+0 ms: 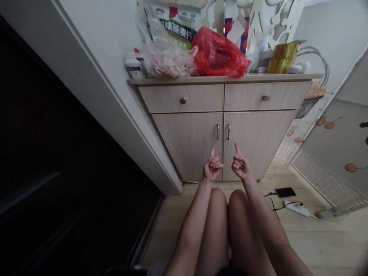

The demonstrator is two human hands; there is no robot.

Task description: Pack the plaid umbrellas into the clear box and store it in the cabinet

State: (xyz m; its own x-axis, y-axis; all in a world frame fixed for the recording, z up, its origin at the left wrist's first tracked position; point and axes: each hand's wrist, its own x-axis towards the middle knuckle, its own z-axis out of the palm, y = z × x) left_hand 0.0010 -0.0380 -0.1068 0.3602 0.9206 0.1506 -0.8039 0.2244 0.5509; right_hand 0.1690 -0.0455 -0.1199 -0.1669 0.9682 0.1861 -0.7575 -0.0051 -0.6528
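My left hand [212,168] is raised over my knees with its index finger stretched out and the other fingers curled into the palm. Mirroring it, my right hand [240,165] also points its index finger away from me, the rest folded in. Nothing shows in either hand, and the two are a small gap apart. Beyond them stands a pale wooden cabinet [186,138]. Its left door handle [218,131] and right door handle [229,132] lie just past my fingertips in the view; I see no contact. Both doors and both drawers are closed.
On the cabinet top are a red plastic bag [218,53], a clear plastic bag [169,57], an oatmeal packet [181,23] and yellow boxes [283,57]. A phone-like black device [285,192] and a white power strip [296,208] with cables lie on the floor at right.
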